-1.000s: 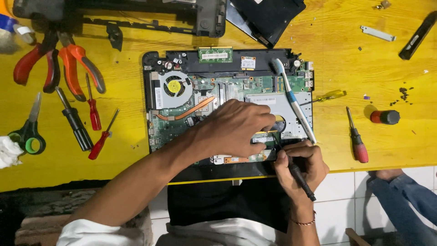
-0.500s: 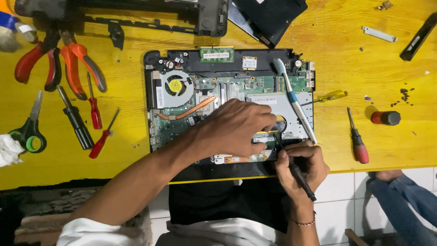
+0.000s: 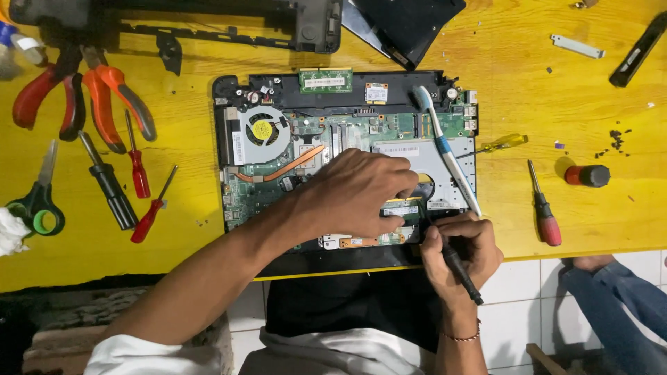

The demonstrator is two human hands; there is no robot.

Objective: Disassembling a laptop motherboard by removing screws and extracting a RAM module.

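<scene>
Green circuit board (image 3: 278, 191) of the opened black laptop, lying centre on the yellow wooden table (image 3: 556, 97), is pinned flat by the left hand (image 3: 361, 191) while the right hand (image 3: 462, 253), closed round a black-handled screwdriver (image 3: 458, 267), should be kept upright and pressed steadily.

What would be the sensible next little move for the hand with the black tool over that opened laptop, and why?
Probably a slow turn of the black screwdriver in place. The right hand grips it with the tip down at the lower edge of the laptop's circuit board, and the left hand presses flat on the board beside it, steadying it. The tip itself is hidden, so this is a guess.
</scene>
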